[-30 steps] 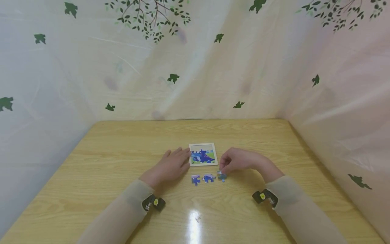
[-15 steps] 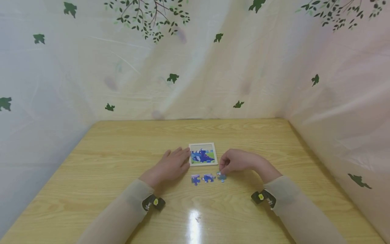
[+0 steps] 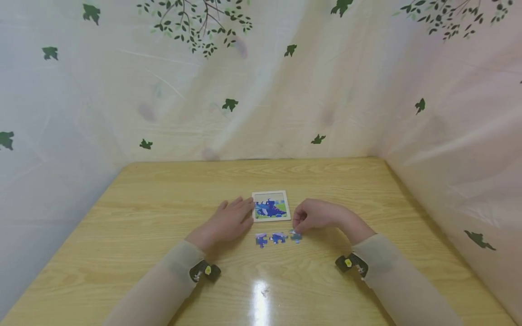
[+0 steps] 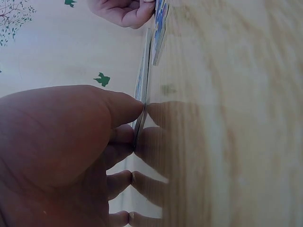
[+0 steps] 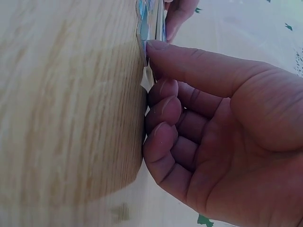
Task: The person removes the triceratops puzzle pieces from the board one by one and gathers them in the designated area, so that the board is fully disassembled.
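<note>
A small square jigsaw puzzle frame (image 3: 271, 221) lies on the table, its lower part filled with a blue dinosaur picture and a pale strip along the top. My left hand (image 3: 227, 220) rests spread at its left edge; in the left wrist view the thumb (image 4: 125, 108) touches that edge. Three loose puzzle pieces lie in a row in front: a left piece (image 3: 261, 240), a middle piece (image 3: 278, 237) and a right piece (image 3: 295, 237). My right hand (image 3: 320, 214) pinches the right piece's upper corner between thumb and curled fingers, partly hiding it.
The wooden table (image 3: 183, 181) stretches around the puzzle on all sides. Pale curtains (image 3: 261, 90) with leaf prints hang behind it and along both sides. Each sleeve cuff carries a small dark wrist camera, such as the left wrist camera (image 3: 205, 270).
The right puzzle piece has turned slightly and lies more in line with the other two, my right hand still pinching it. The left hand stays at the frame.
</note>
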`<action>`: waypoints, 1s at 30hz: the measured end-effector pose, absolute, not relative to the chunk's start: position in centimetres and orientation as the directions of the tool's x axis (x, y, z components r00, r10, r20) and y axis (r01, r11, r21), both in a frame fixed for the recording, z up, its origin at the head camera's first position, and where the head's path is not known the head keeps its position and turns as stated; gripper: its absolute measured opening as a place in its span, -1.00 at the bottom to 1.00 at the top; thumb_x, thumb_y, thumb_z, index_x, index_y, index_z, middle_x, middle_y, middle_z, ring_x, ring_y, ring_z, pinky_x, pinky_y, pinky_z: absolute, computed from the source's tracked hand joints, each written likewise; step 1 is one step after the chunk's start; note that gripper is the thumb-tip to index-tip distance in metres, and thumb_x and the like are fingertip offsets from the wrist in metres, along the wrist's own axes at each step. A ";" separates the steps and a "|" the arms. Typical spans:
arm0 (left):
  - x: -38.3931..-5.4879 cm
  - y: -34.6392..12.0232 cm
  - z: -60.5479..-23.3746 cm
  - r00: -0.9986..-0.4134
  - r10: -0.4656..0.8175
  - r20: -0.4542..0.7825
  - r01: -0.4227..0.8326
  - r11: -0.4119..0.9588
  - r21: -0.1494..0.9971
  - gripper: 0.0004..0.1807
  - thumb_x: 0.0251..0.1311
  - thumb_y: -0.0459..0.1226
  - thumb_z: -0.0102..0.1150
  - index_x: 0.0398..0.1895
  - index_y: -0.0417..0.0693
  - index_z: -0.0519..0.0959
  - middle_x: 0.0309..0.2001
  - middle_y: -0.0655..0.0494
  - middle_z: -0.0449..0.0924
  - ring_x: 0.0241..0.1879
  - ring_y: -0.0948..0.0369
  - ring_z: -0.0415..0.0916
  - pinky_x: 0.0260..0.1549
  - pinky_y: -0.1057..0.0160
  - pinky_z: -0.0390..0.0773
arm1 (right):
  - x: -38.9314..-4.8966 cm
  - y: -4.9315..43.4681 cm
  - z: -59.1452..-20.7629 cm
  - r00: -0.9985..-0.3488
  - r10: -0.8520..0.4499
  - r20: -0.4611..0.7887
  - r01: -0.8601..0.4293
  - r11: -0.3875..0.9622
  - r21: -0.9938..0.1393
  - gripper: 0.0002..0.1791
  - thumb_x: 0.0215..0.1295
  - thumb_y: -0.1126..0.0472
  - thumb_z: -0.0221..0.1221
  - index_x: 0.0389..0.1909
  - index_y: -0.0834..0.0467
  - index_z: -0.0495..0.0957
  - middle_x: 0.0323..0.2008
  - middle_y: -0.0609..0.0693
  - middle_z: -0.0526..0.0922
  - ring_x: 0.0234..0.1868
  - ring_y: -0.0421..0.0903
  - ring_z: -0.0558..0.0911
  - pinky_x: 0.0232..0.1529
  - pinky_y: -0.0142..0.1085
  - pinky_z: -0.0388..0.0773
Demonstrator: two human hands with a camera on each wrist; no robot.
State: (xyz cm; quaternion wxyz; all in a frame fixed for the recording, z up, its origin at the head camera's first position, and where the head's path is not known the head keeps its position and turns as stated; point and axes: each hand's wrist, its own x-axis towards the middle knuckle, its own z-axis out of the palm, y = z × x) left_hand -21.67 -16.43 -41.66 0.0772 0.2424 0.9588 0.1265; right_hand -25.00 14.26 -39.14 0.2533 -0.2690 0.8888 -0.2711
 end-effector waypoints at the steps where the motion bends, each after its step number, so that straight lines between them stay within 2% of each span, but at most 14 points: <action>1: -21.7 -16.5 -41.7 -0.871 0.484 -0.086 0.445 0.850 0.281 -0.34 0.77 -0.03 -0.13 0.76 -0.10 0.22 0.77 -0.05 0.06 0.74 -0.17 -0.05 0.66 -0.40 -0.15 | -25.0 14.2 -39.2 -0.727 -0.615 -0.305 -0.341 0.709 -0.617 -0.90 0.39 0.22 0.49 -0.29 0.05 0.75 -0.38 -0.11 0.64 -0.33 -0.15 0.52 -0.24 -0.29 0.46; 17: -21.8 -16.7 -42.0 -0.875 0.478 -0.079 0.441 0.853 0.279 -0.34 0.77 -0.03 -0.13 0.76 -0.09 0.22 0.76 -0.05 0.07 0.74 -0.16 -0.05 0.66 -0.40 -0.14 | -25.2 14.1 -38.8 -0.723 -0.623 -0.299 -0.353 0.705 -0.616 -0.94 0.40 0.22 0.46 -0.26 0.04 0.76 -0.34 -0.11 0.69 -0.29 -0.14 0.56 -0.19 -0.28 0.51; 23: -21.9 -16.7 -42.0 -0.875 0.477 -0.083 0.438 0.853 0.284 -0.34 0.77 -0.02 -0.13 0.76 -0.07 0.22 0.77 -0.03 0.07 0.74 -0.15 -0.05 0.66 -0.39 -0.15 | -25.7 14.0 -38.8 -0.787 -0.581 -0.210 -0.337 0.688 -0.643 -0.94 0.46 0.19 0.44 -0.22 0.05 0.75 -0.29 -0.08 0.71 -0.24 -0.10 0.60 -0.13 -0.21 0.60; 30: -21.8 -16.6 -41.9 -0.872 0.482 -0.085 0.444 0.852 0.278 -0.34 0.77 -0.01 -0.12 0.76 -0.08 0.23 0.76 -0.04 0.07 0.74 -0.16 -0.04 0.66 -0.40 -0.13 | -26.6 12.7 -38.6 -0.835 -0.541 -0.100 -0.342 0.653 -0.676 -0.91 0.50 0.22 0.41 -0.09 0.14 0.74 -0.28 -0.05 0.68 -0.23 -0.09 0.58 -0.14 -0.20 0.58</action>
